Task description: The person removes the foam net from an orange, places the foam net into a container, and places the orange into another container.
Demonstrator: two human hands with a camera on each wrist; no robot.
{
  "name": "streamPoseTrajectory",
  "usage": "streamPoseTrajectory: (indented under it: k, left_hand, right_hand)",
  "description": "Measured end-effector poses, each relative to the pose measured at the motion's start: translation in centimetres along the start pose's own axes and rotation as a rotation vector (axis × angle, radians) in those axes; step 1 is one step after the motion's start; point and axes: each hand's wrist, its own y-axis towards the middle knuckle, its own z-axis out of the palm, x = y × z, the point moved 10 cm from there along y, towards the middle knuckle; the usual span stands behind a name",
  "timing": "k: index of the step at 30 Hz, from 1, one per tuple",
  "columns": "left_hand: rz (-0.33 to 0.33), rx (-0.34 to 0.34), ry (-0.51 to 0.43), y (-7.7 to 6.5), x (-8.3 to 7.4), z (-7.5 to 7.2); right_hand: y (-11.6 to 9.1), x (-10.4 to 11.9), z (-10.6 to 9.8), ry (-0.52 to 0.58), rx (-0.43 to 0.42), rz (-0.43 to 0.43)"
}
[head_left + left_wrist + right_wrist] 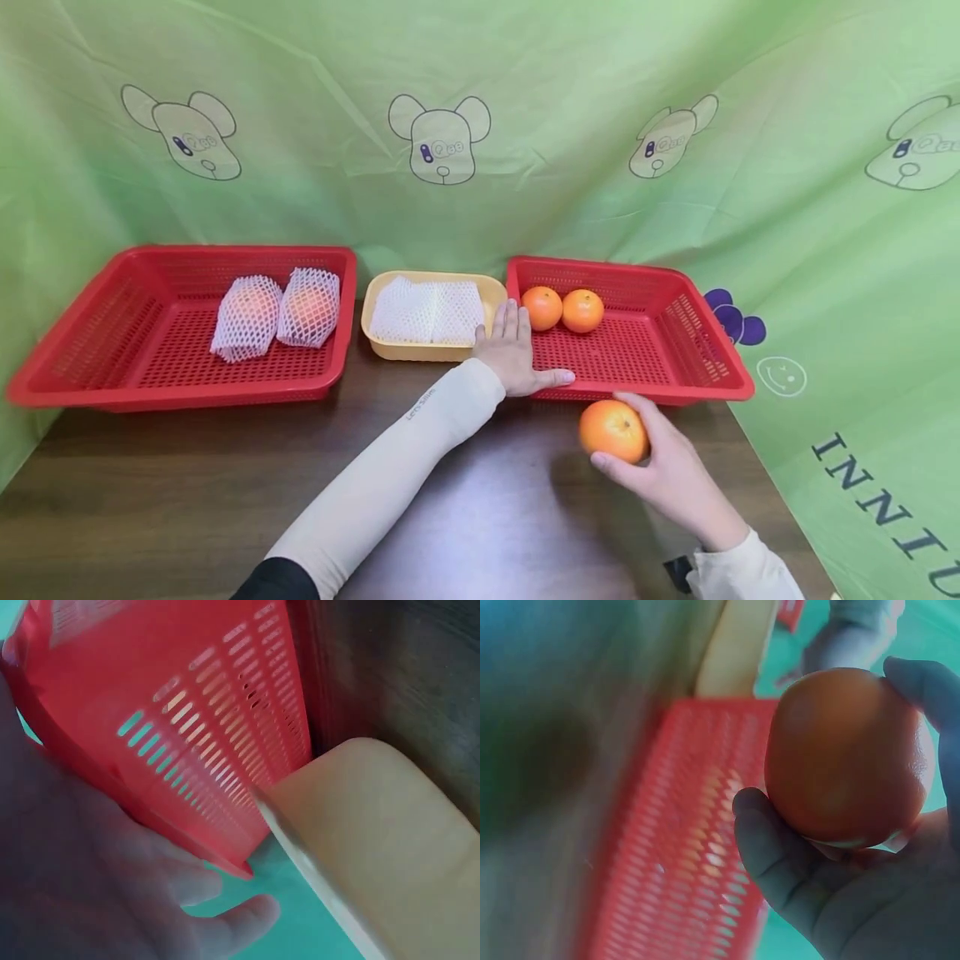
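Observation:
My right hand [672,468] grips an orange [612,431] just in front of the right red basket [637,390], thumb on the near side and fingers around the far side. In the right wrist view, the orange [847,757] sits between thumb and fingers. Straight and spread, the fingers of my left hand [512,357] rest at the left corner of that basket's rim, thumb along the front edge. Inside the basket lie two more oranges, one [542,307] beside the other [582,311]. The left wrist view shows the left hand [97,862] by the basket's slotted side.
A yellow tub [420,352] with white foam net sleeves [427,312] stands between the baskets. The left red basket [180,390] contains two net-wrapped fruits, one [247,317] next to another [309,307]. All stand on a dark wooden table [187,492] before a green curtain [315,150].

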Motion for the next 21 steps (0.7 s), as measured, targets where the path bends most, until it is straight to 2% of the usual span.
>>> streamPoseTrajectory:
  k: [5, 9, 17, 21]
  left_hand:
    - [-0.012, 0.006, 0.004, 0.1, 0.0, -0.1]
    - [-0.018, 0.008, -0.001, 0.1, 0.0, 0.2]
    - [-0.025, 0.004, -0.007, 0.0, 0.0, 0.3]
    - [-0.034, -0.007, -0.018, -0.3, 0.1, 0.1]
  right_hand:
    - [2.2, -0.1, -3.0, -0.043, -0.041, -0.001]
    - [4.8, -0.4, -4.6, -0.071, -0.017, 0.016]
    - [11.5, -3.5, -7.5, -0.114, 0.043, 0.143]
    - [15.4, -5.0, -8.1, -0.12, 0.084, 0.193]
